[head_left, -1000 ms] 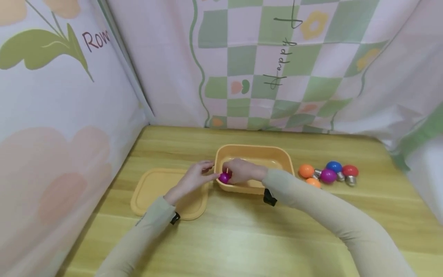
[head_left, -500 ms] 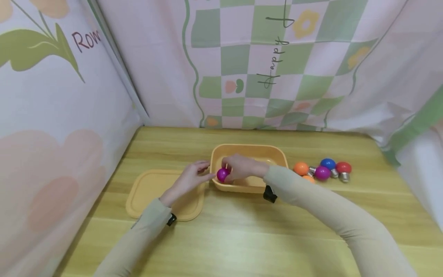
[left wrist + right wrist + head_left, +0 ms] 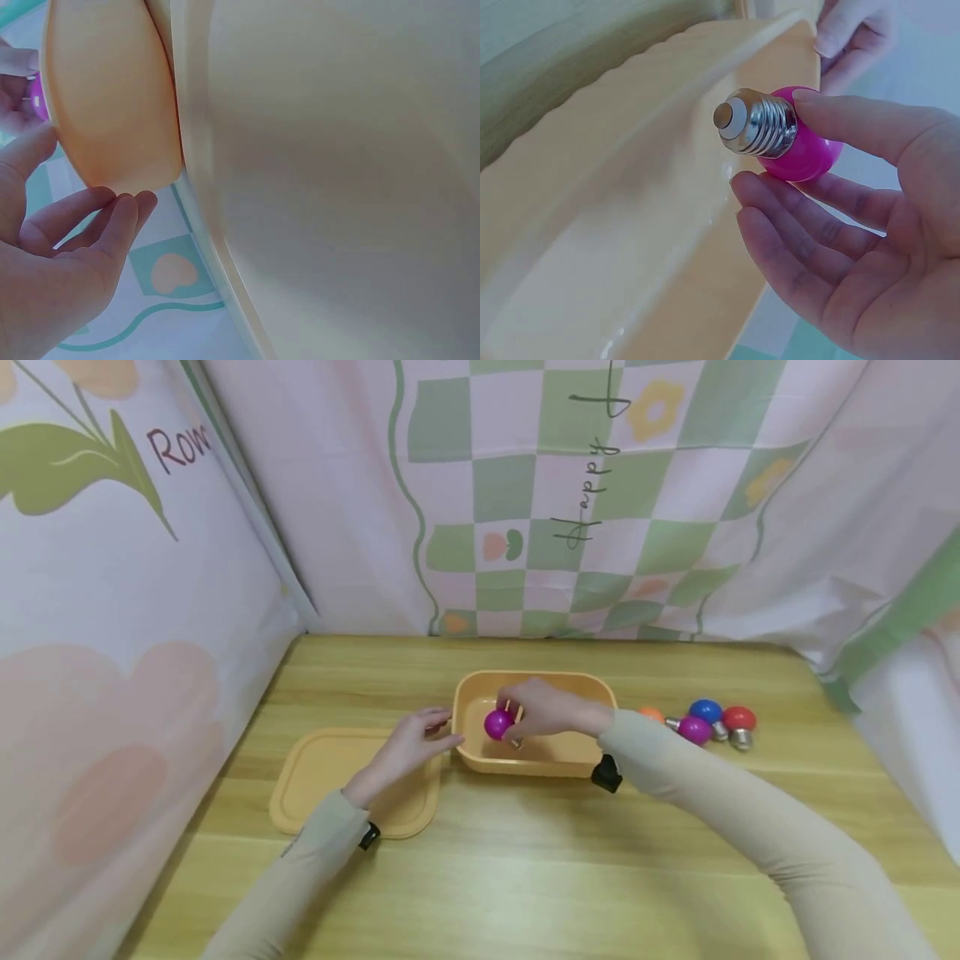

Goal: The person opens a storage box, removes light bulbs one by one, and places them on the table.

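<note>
My right hand [image 3: 553, 705] pinches a purple light bulb [image 3: 497, 724] between thumb and fingers, inside the left part of the yellow plastic box [image 3: 534, 767]. In the right wrist view the bulb's silver screw base [image 3: 759, 124] points away from the palm, and the thumb lies on the purple globe [image 3: 814, 154]. My left hand [image 3: 405, 747] rests its fingertips against the box's left end. In the left wrist view its thumb is at the rim and its relaxed fingers touch the outer wall [image 3: 112, 97] lower down.
A yellow lid [image 3: 318, 777] lies left of the box, under the left forearm. Right of the box are bulbs: orange [image 3: 651, 714], purple [image 3: 695, 730], blue [image 3: 706, 711] and red [image 3: 739, 719]. The right sleeve [image 3: 675, 764] partly covers that group. Printed curtains [image 3: 525, 527] stand behind the table.
My right hand has lifted the purple bulb from the box's left front corner and moved it right, toward the middle. The left hand stays at the box's end. The head view has shifted slightly.
</note>
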`<move>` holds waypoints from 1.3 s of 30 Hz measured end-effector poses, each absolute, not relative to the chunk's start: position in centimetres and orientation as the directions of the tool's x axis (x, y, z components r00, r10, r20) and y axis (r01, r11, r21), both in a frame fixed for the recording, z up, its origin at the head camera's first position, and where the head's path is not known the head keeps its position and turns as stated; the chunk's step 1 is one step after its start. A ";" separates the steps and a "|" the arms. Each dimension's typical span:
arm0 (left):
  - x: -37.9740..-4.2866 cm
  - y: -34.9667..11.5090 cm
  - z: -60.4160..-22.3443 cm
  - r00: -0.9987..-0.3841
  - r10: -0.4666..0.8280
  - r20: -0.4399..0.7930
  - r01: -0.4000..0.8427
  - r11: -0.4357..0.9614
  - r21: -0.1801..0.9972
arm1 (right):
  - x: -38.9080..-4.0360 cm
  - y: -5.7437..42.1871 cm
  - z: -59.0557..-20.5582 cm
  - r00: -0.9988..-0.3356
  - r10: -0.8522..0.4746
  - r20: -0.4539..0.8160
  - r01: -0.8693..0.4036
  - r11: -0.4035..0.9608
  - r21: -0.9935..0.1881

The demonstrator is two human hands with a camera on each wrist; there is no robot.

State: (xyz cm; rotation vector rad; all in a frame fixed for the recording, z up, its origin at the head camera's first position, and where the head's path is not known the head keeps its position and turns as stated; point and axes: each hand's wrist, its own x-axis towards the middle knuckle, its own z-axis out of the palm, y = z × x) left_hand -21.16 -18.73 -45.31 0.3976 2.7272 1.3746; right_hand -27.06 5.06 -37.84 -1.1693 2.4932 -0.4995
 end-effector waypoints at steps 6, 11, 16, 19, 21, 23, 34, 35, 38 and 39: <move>-21.0 -18.9 -45.3 -0.964 0.258 0.066 0.207 0.570 0.795 | -27.1 6.4 -37.3 -0.618 -0.775 -0.130 -0.640 0.593 -0.488; -21.1 -18.8 -45.5 -0.961 0.266 0.082 0.225 0.569 0.791 | -27.2 7.5 -37.0 -0.639 -0.760 -0.121 -0.623 0.603 -0.498; -21.1 -18.8 -45.4 -0.961 0.266 0.081 0.224 0.568 0.792 | -27.0 8.4 -36.7 -0.648 -0.755 -0.098 -0.625 0.601 -0.497; -21.0 -18.8 -45.3 -0.960 0.269 0.080 0.225 0.566 0.793 | -26.9 9.0 -36.4 -0.654 -0.752 -0.083 -0.625 0.599 -0.501; -21.0 -18.8 -45.3 -0.960 0.270 0.077 0.223 0.566 0.794 | -26.9 9.3 -36.3 -0.663 -0.745 -0.077 -0.616 0.601 -0.509; -21.0 -18.8 -45.2 -0.961 0.269 0.070 0.217 0.566 0.795 | -26.8 9.7 -36.2 -0.674 -0.735 -0.079 -0.601 0.607 -0.519; -21.1 -18.8 -45.3 -0.962 0.266 0.061 0.209 0.574 0.792 | -27.1 12.0 -36.5 -0.726 -0.683 -0.082 -0.541 0.641 -0.545; -21.1 -18.8 -45.3 -0.962 0.264 0.062 0.209 0.575 0.791 | -27.1 12.2 -36.5 -0.732 -0.678 -0.075 -0.540 0.643 -0.544; -21.0 -18.8 -45.3 -0.963 0.262 0.061 0.206 0.574 0.793 | -27.2 12.7 -36.5 -0.751 -0.658 -0.052 -0.534 0.652 -0.538; -21.0 -18.8 -45.3 -0.963 0.262 0.061 0.206 0.573 0.793 | -27.3 12.9 -36.5 -0.757 -0.652 -0.043 -0.533 0.654 -0.537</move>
